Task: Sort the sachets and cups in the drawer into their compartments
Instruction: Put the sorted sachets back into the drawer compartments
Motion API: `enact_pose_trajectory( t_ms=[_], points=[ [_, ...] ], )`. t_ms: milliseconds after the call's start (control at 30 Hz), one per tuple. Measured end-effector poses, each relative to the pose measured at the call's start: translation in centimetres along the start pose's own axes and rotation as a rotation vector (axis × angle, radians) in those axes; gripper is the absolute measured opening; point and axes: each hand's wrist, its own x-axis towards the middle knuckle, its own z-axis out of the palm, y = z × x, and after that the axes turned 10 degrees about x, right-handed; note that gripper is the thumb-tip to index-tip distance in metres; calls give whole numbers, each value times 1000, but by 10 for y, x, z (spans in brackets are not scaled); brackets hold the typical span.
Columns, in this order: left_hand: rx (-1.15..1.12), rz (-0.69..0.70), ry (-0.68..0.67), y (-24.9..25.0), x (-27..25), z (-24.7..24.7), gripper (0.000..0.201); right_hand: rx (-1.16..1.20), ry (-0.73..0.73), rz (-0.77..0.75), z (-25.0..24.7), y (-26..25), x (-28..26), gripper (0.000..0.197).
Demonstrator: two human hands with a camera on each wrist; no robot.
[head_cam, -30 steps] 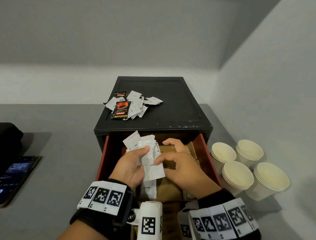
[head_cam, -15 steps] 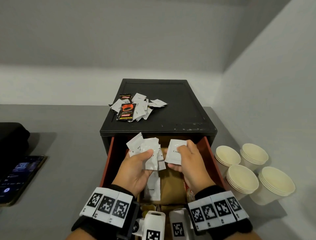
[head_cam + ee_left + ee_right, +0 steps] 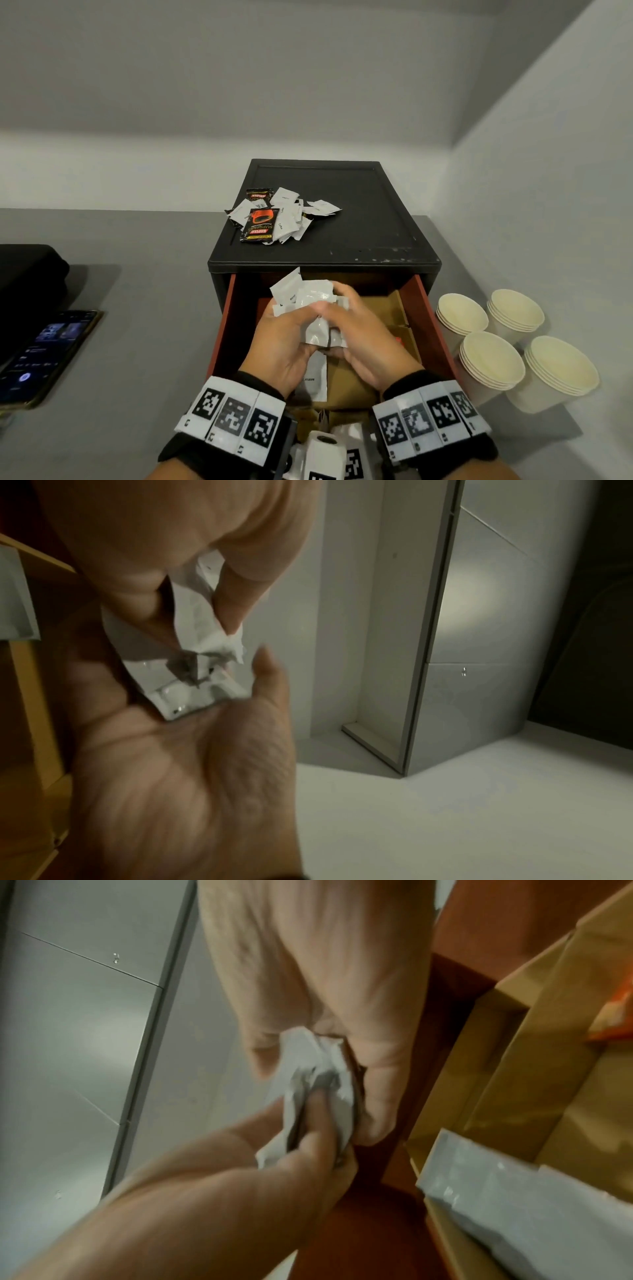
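Over the open red drawer [image 3: 429, 318] both hands meet around a bunch of white sachets [image 3: 310, 296]. My left hand [image 3: 301, 317] holds the bunch from the left, thumb on top. My right hand [image 3: 337, 308] pinches the same bunch from the right. The left wrist view shows the crumpled sachets [image 3: 200, 631] lying on my left palm [image 3: 171, 750]. In the right wrist view my right fingers [image 3: 318, 1112] squeeze the sachets [image 3: 308, 1064]. One white sachet marked Cream [image 3: 315, 377] lies in the drawer below the hands. Four stacks of paper cups [image 3: 493, 356] stand right of the drawer.
Brown cardboard dividers [image 3: 387, 308] split the drawer. A pile of white and black sachets [image 3: 274, 219] lies on top of the black cabinet [image 3: 342, 240]. A phone [image 3: 44, 353] lies on the grey counter at the left. A wall stands close behind the cups.
My right hand, which held one white sachet apart half a second ago, has moved left and pressed it into the bunch in my left hand.
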Motion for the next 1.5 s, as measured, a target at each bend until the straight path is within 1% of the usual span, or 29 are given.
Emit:
enact_pose_trajectory(
  t_ms=[67, 167, 267, 400, 600, 700, 767, 867, 933, 1000, 1033, 1100, 1167, 1200, 1233, 1300, 1333, 1367, 1400, 1433, 1500],
  points=[
    [2, -12, 2, -1, -1, 2, 30, -59, -27, -32, 3, 5, 1, 41],
    [-56, -99, -32, 4, -3, 1, 28, -130, -3, -84, 2, 7, 2, 37],
    [-61, -107, -44, 5, -5, -1, 31, -121, -29, -25, 0, 5, 0, 33],
    [-61, -112, -32, 2, -3, -5, 35, -115, -74, 37, -2, 1, -4, 35],
    [-20, -122, -52, 2, -2, -6, 34, -99, -123, 84, -8, -9, -12, 32],
    [21, -111, -33, 0, -2, -4, 34, -147, -140, 91, -7, -11, -15, 35],
    [32, -100, -6, 0, -1, -4, 35, -201, -146, 65, -7, -12, -16, 38],
    [29, -94, 35, 2, 1, -7, 39, -303, -131, -35, -10, -12, -16, 51],
    [25, -119, 54, 5, 1, -8, 39, -414, -50, -127, -12, -17, -19, 60],
    [11, -166, 72, 9, 1, -9, 34, -546, 17, -260, -15, -27, -24, 65],
    [6, -188, 73, 11, 0, -9, 28, -613, 12, -325, -16, -32, -27, 68],
    [3, -231, 48, 16, -2, -9, 20, -803, -74, -395, -16, -41, -32, 76],
    [3, -288, 14, 18, -3, -9, 15, -1039, -198, -355, -11, -46, -34, 79],
    [6, -316, -4, 19, -3, -9, 13, -1145, -249, -334, -10, -45, -34, 78],
    [18, -340, -22, 19, -3, -10, 12, -1241, -286, -348, -7, -44, -33, 71],
    [61, -382, -49, 19, -3, -11, 15, -1378, -289, -478, -4, -40, -31, 41],
    [69, -398, -54, 19, -3, -11, 18, -1376, -262, -540, -4, -38, -30, 26],
    [55, -410, -45, 19, -3, -11, 19, -1323, -232, -582, -5, -35, -29, 16],
    [35, -417, -23, 19, -3, -10, 18, -1231, -201, -593, -6, -33, -27, 10],
    [23, -420, 4, 20, -3, -10, 14, -1107, -170, -590, -7, -32, -25, 9],
    [28, -408, 62, 22, -2, -11, 6, -856, -95, -599, -10, -30, -21, 17]
  ],
)
